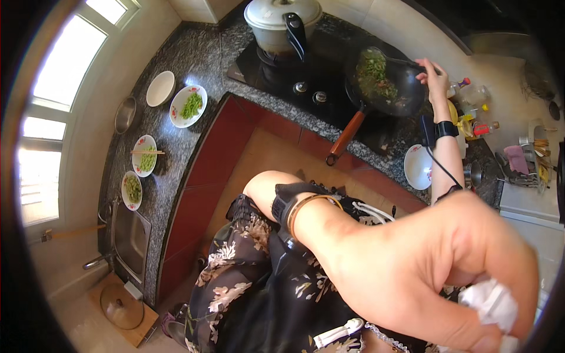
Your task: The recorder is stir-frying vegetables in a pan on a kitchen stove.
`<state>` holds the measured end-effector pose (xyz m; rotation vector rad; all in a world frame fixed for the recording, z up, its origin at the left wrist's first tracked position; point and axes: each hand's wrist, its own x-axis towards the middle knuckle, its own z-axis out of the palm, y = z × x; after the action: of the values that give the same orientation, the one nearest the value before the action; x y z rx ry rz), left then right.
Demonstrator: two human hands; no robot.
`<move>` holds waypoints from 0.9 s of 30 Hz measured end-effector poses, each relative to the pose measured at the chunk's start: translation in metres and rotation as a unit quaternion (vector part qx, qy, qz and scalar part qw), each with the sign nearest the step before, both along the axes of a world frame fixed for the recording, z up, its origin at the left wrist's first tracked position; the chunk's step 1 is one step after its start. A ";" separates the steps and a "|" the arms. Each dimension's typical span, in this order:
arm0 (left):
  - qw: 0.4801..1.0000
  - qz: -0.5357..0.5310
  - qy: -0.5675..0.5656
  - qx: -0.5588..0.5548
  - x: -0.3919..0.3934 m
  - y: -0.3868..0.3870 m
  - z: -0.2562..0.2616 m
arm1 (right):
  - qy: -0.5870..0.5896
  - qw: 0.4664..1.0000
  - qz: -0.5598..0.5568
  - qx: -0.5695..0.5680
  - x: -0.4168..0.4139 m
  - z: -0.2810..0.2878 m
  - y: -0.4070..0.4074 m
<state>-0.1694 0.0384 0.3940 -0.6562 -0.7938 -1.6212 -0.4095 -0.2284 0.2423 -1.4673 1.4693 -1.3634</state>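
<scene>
My left hand (423, 260) is raised close to the camera across my body, its fingers pinched around a crumpled white tissue (492, 302). At the upper right, my right hand (435, 81) grips the dark handle of a cooking spatula (404, 64). The spatula's head reaches into a black wok (408, 95) on the cooktop. Chopped green vegetables (374, 73), mixed with some brownish bits, lie along the wok's left side. The wok's reddish wooden handle (348, 137) points toward me over the counter edge.
A pressure cooker (282, 28) stands on the other burner of the black cooktop (282, 79). Bowls of chopped greens (190, 106) line the left counter beside the sink (130, 242). A white bowl (418, 165) and seasoning bottles (483, 128) are at right. A cable hangs by my right wrist.
</scene>
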 end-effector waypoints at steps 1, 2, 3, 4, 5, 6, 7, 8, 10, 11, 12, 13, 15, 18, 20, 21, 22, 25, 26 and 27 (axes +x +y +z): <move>0.999 0.038 -0.014 0.009 0.002 0.007 0.001 | -0.006 1.000 0.014 0.008 0.014 -0.005 0.007; 0.998 0.052 -0.011 0.012 0.017 0.013 -0.002 | 0.091 0.991 0.096 0.009 0.018 -0.006 0.018; 0.997 0.080 -0.023 0.008 0.023 0.024 0.002 | 0.173 0.967 0.189 0.002 0.028 0.007 0.032; 0.995 0.095 -0.027 0.004 0.028 0.022 0.003 | 0.197 0.956 0.218 -0.025 0.024 0.012 0.042; 0.993 0.110 -0.032 -0.001 0.032 0.019 0.004 | 0.220 0.942 0.246 -0.052 0.019 0.016 0.053; 0.992 0.123 -0.035 -0.005 0.033 0.018 0.007 | 0.235 0.938 0.252 -0.036 0.012 0.035 0.066; 0.989 0.140 -0.039 -0.012 0.031 0.014 0.009 | 0.240 0.939 0.242 -0.042 0.007 0.058 0.078; 0.985 0.164 -0.042 -0.012 0.033 0.010 0.009 | 0.247 0.940 0.235 -0.016 0.008 0.077 0.088; 0.974 0.220 -0.049 -0.002 0.046 0.010 0.008 | 0.256 0.933 0.252 0.023 0.018 0.097 0.102; 0.968 0.245 -0.056 0.006 0.056 0.012 0.005 | 0.255 0.932 0.255 0.028 0.032 0.098 0.109; 0.960 0.273 -0.064 0.015 0.068 0.015 0.002 | 0.260 0.926 0.271 0.047 0.041 0.093 0.112; 0.956 0.285 -0.069 0.015 0.090 0.026 0.004 | 0.267 0.923 0.270 0.065 0.043 0.098 0.117; 0.947 0.313 -0.073 -0.003 0.118 0.061 0.009 | 0.263 0.939 0.213 0.063 0.035 0.077 0.111; 0.930 0.359 -0.082 -0.019 0.094 0.032 0.013 | 0.262 0.950 0.167 0.019 0.015 0.028 0.078; 0.937 0.313 -0.128 -0.092 0.104 0.019 0.010 | 0.245 0.961 0.124 -0.007 0.010 0.024 0.065; 0.896 0.190 -0.168 -0.365 0.122 -0.031 0.012 | 0.232 0.968 0.095 -0.006 0.012 0.029 0.064; 0.896 0.187 -0.165 -0.366 0.117 -0.038 0.002 | 0.211 0.973 0.091 0.000 0.017 0.044 0.070; 0.863 0.450 -0.113 -0.202 0.105 -0.031 -0.067 | 0.172 0.976 0.135 0.010 0.057 0.075 0.083; 0.890 0.409 -0.161 -0.118 0.111 -0.041 -0.081 | 0.175 0.975 0.140 0.007 0.061 0.067 0.079; 0.909 0.361 -0.207 -0.037 0.118 -0.054 -0.094 | 0.201 0.973 0.115 0.022 0.059 0.061 0.074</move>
<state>-0.0514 -0.0156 0.2996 -0.0227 -1.2370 -1.0447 -0.3503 -0.1547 0.3035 -1.8969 1.4966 -0.9230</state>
